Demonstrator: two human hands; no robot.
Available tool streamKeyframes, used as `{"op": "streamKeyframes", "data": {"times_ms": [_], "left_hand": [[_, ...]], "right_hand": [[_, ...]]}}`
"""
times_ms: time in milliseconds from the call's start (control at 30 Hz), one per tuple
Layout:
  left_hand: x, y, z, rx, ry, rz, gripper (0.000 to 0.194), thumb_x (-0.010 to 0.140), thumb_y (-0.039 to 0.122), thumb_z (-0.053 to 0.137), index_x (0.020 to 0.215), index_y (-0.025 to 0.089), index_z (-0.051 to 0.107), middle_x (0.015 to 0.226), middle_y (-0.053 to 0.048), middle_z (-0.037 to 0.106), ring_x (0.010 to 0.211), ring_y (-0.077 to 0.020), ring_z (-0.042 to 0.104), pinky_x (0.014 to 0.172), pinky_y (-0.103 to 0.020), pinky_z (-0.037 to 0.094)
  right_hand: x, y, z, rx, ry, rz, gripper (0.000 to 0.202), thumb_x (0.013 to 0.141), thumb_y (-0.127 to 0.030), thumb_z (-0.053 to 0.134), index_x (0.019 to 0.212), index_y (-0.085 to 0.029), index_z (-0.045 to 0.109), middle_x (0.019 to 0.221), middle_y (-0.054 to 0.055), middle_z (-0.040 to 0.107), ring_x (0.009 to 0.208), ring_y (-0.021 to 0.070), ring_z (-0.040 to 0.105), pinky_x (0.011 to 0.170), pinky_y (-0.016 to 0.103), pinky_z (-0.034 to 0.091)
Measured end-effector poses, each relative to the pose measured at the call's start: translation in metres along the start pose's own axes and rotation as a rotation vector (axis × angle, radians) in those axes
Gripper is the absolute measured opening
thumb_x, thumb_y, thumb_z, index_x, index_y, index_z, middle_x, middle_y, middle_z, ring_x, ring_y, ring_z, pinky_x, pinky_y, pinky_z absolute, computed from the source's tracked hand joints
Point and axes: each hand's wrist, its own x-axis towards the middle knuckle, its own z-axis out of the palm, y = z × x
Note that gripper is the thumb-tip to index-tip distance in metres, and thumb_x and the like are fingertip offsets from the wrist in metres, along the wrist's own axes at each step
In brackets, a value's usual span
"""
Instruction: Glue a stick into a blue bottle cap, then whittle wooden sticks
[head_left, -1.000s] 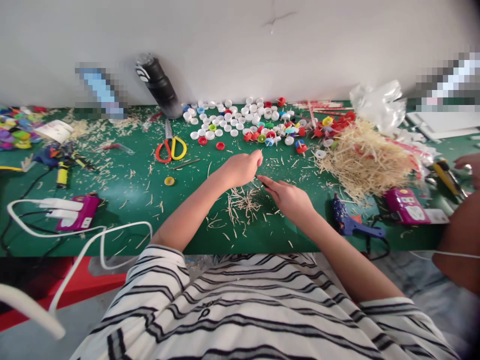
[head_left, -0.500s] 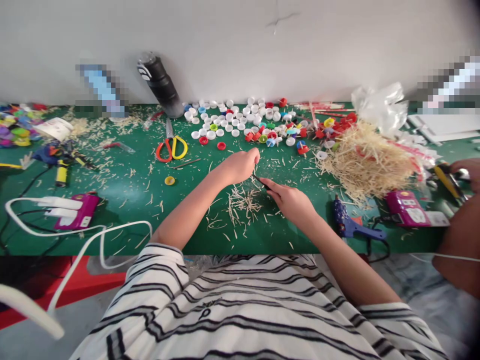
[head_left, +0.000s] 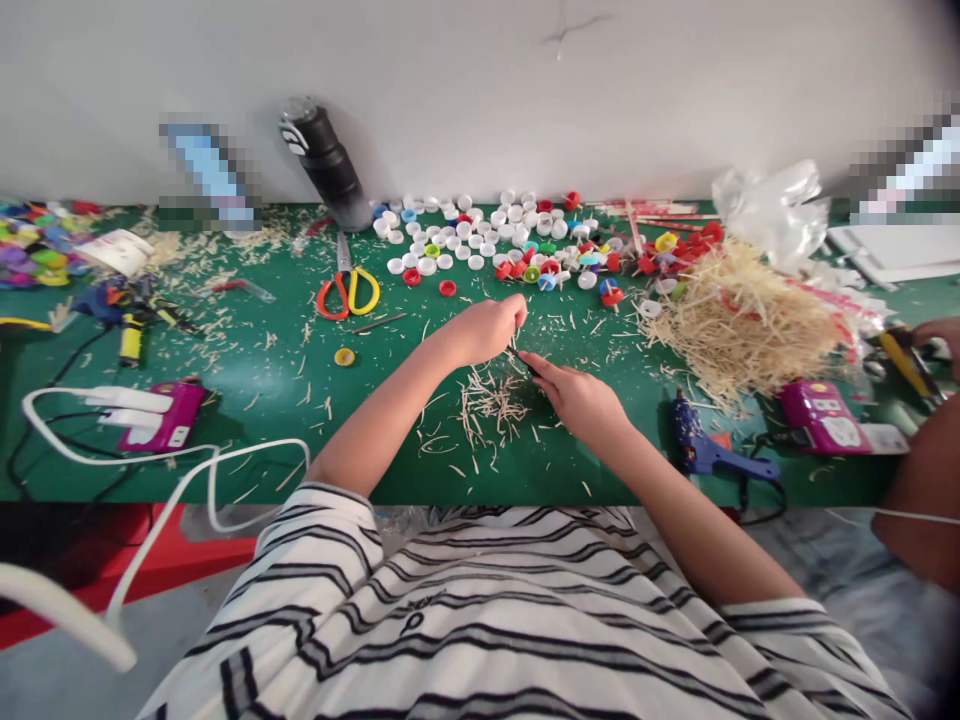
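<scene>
In the middle of the green table my left hand (head_left: 495,328) is closed, its fingers curled away so that whatever they hold is hidden. Close beside it, slightly nearer to me, my right hand (head_left: 581,400) grips a thin dark tool (head_left: 520,358). The tool's tip points up and left toward the underside of my left hand; its exact kind is too small to tell. Below both hands lies a loose heap of pale wood shavings (head_left: 491,403). Scissors (head_left: 344,285) with a red and a yellow handle rest to the left of my left hand.
Bottle caps (head_left: 472,240) spread along the back beside a black bottle (head_left: 326,165). Right of my hands are a heap of thin sticks (head_left: 739,330) and a blue glue gun (head_left: 701,445). Purple power blocks (head_left: 176,415) lie on both sides. Another person's hand (head_left: 941,340) holds a yellow-handled tool.
The whole view has shifted slightly, with things appearing a little further right. My hands keep nearly the same pose, the dark tool still in my right hand.
</scene>
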Motion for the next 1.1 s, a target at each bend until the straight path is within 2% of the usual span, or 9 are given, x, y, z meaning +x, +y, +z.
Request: {"op": "streamKeyframes", "data": {"times_ms": [167,367,500,733,933,1100], "left_hand": [[0.003,-0.006,0.0,-0.015,0.022,-0.017,0.023,0.099,0.017,0.03,0.103,0.02,0.052,0.075,-0.005,0.061,0.062,-0.016,0.047,0.062,-0.034,0.032],[0.002,0.004,0.002,0.044,0.007,0.003,0.018,0.097,0.017,0.034,0.104,0.02,0.05,0.074,-0.004,0.06,0.06,-0.0157,0.044,0.06,-0.034,0.03],[0.001,0.012,0.006,0.112,0.013,0.029,0.018,0.094,0.014,0.036,0.104,0.019,0.05,0.074,-0.005,0.061,0.058,-0.0156,0.041,0.06,-0.035,0.028],[0.002,0.006,0.007,0.129,0.013,0.02,0.019,0.096,0.016,0.036,0.106,0.019,0.051,0.076,-0.005,0.063,0.058,-0.0156,0.041,0.061,-0.035,0.027],[0.003,0.0,0.005,0.076,0.035,-0.034,0.021,0.098,0.016,0.033,0.107,0.018,0.052,0.077,-0.006,0.063,0.063,-0.0162,0.045,0.062,-0.034,0.03],[0.002,0.002,0.005,0.071,0.042,-0.03,0.019,0.098,0.018,0.033,0.105,0.019,0.05,0.077,-0.005,0.06,0.061,-0.0154,0.043,0.061,-0.034,0.028]], "right_hand": [[-0.01,0.005,0.007,0.037,-0.001,0.005,0.053,0.111,-0.039,0.037,0.163,-0.043,0.042,0.12,0.004,0.078,0.089,0.0206,0.071,0.062,0.027,0.041],[-0.007,0.005,0.006,0.033,-0.007,0.016,0.052,0.111,-0.039,0.037,0.162,-0.043,0.044,0.109,0.004,0.078,0.08,0.0193,0.068,0.059,0.027,0.037],[0.003,-0.001,0.004,0.006,-0.006,0.015,0.051,0.111,-0.039,0.036,0.161,-0.045,0.045,0.107,0.004,0.078,0.082,0.0199,0.068,0.06,0.027,0.035],[0.004,-0.001,0.005,-0.007,-0.015,-0.005,0.054,0.111,-0.038,0.034,0.164,-0.044,0.041,0.107,0.005,0.077,0.083,0.02,0.067,0.063,0.028,0.039],[-0.009,0.001,0.01,-0.044,-0.018,0.022,0.052,0.111,-0.04,0.035,0.162,-0.046,0.043,0.108,0.003,0.076,0.079,0.0195,0.068,0.056,0.028,0.032],[-0.013,0.003,0.011,-0.057,-0.015,0.023,0.051,0.11,-0.041,0.036,0.161,-0.047,0.045,0.11,0.003,0.075,0.079,0.0192,0.067,0.056,0.028,0.034]]}}
